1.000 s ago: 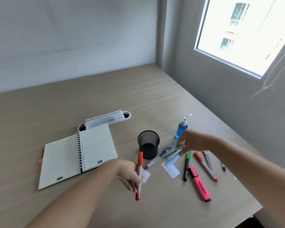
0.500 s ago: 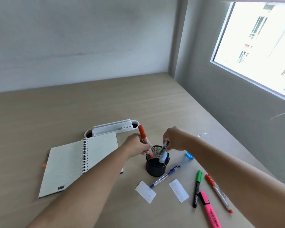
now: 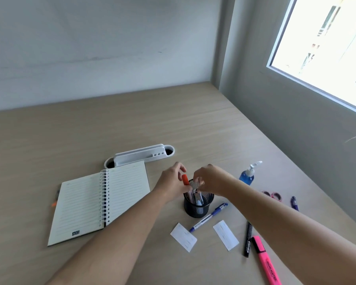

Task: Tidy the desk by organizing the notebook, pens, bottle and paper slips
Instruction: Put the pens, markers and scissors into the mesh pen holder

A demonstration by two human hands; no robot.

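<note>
Orange pen (image 3: 185, 179) pinched by left hand (image 3: 171, 185) over mesh cup (image 3: 197, 205); right hand (image 3: 211, 179) fingers loosely apart alongside.

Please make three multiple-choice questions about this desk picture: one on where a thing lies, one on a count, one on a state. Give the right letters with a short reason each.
1. Where does the blue pen lie?
A. on the notebook
B. on the desk between the two paper slips
C. inside the white organizer

2. How many paper slips lie on the desk?
A. one
B. two
C. four

3. In what state is the notebook?
A. open
B. closed
C. standing upright

Answers:
1 B: it lies between the left slip and the right slip, in front of the black mesh cup.
2 B: only these two white slips show.
3 A: its lined pages show, lying flat.
</note>
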